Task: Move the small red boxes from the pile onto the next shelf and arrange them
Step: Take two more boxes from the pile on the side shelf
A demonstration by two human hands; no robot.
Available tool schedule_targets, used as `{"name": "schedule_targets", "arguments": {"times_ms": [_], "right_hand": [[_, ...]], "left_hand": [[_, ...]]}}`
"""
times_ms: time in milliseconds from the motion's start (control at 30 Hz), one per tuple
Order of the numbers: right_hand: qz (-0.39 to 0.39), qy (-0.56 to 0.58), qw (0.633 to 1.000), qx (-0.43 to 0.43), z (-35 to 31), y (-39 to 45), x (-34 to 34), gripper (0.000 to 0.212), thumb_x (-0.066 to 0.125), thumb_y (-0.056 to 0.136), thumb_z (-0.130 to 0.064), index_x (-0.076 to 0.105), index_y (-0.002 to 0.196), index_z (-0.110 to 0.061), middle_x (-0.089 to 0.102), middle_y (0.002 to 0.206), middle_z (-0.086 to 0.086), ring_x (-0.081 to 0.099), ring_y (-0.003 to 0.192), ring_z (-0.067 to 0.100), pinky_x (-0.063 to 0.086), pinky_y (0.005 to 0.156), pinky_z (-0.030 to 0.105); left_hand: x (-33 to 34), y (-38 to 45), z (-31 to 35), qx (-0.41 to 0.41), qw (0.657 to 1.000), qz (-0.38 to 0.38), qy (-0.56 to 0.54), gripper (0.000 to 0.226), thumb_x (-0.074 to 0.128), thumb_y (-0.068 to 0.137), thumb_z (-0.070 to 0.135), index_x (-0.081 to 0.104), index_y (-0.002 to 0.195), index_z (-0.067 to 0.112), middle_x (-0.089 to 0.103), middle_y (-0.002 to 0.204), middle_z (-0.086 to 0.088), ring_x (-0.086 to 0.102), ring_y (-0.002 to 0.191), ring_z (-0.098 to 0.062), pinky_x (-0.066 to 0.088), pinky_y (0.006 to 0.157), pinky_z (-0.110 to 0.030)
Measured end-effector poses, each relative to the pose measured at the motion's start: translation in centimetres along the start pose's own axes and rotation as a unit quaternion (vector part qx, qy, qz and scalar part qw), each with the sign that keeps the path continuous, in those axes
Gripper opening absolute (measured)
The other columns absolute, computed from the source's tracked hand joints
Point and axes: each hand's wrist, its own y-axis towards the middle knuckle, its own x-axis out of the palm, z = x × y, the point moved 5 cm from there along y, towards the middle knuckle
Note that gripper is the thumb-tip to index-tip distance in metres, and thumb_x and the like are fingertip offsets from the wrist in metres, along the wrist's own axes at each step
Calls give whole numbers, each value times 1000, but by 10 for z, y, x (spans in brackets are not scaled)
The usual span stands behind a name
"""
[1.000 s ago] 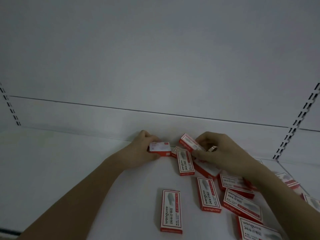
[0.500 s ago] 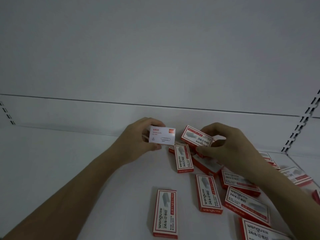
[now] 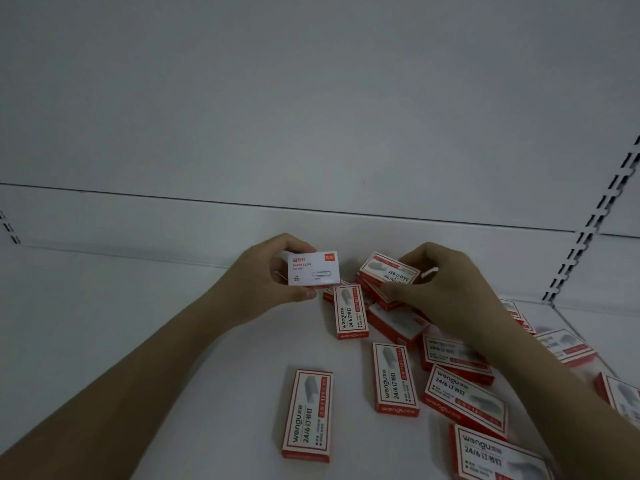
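Lifted higher than before, the left hand (image 3: 266,282) is pinching a white box (image 3: 313,268) above the shelf (image 3: 104,323); the right hand (image 3: 446,289) is gripping a red box (image 3: 388,270) atop the pile (image 3: 460,372).

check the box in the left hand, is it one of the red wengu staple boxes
No, the left hand holds a mostly white box printed "paper clips", unlike the red staple boxes lying on the shelf.

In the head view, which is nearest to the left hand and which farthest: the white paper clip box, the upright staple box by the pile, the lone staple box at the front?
1. White paper clip box, held in the left hand.
2. Upright staple box, just right of it.
3. Lone staple box, at the front.
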Motion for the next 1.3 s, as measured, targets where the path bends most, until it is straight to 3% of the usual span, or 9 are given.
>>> {"name": "schedule_targets", "arguments": {"times_ms": [200,333,433,500,567,833,1000,1133,1300], "right_hand": [[-16,-110,994,19,-4,-7,1,56,61,73,-70,41,104,-27,59,77,-11,63,64,5,47,51,21],[-65,-150,987,-4,-2,-6,1,61,32,76,-80,46,107,-29,63,82,-8,62,71,7,50,64,30],[-39,-159,980,-110,0,3,-17,26,39,101,-37,55,121,-31,61,114,-5,57,99,11,46,82,25],[-107,-201,959,-167,8,8,-14,56,46,95,-1,47,136,-38,44,141,-13,43,123,9,42,98,23],[-183,-218,944,-165,18,13,-4,75,54,89,2,36,141,-49,32,149,-21,33,130,8,40,107,32],[-162,-173,960,-147,19,14,-8,41,66,88,-31,51,124,-44,47,118,-15,42,108,6,40,90,24],[-116,-105,979,-133,12,9,-13,35,76,80,-27,56,109,-34,56,101,-18,56,87,1,44,68,14],[-70,-7,992,-100,6,5,-19,34,80,76,-20,60,103,-30,64,102,-15,67,82,6,58,69,26],[-48,111,991,-52,-7,-15,-21,37,77,80,-9,65,111,-25,72,105,-5,73,86,13,60,79,38]], "left_hand": [[3,-2,-1,-12,1000,-1,-2,46,85,67,10,58,103,22,66,104,10,67,97,-4,58,73,-23],[7,-1,-1,-14,1000,-13,23,45,85,68,12,58,103,22,66,103,11,66,96,-3,59,73,-23],[8,-1,-1,-14,999,-14,33,45,85,67,11,59,100,26,67,102,11,68,94,-7,59,76,-27],[8,-1,-1,-22,999,-12,33,45,85,67,11,59,100,26,67,103,10,68,96,-10,59,77,-27],[9,-1,-2,-35,999,-12,27,45,84,68,11,59,102,25,66,104,9,67,98,-13,60,77,-28],[6,-5,4,-54,998,-3,11,46,84,67,6,60,102,24,68,105,9,68,95,-7,58,75,-23],[3,-5,7,-64,998,-2,-29,48,80,69,-4,61,106,21,70,101,8,72,88,-14,60,68,-26],[1,-6,13,-56,996,-1,-64,49,78,71,-7,60,110,17,67,108,3,71,90,-16,60,70,-29],[5,-13,28,-18,992,-18,-122,48,78,70,-8,62,106,18,69,109,-3,69,96,-24,60,74,-38]]}}
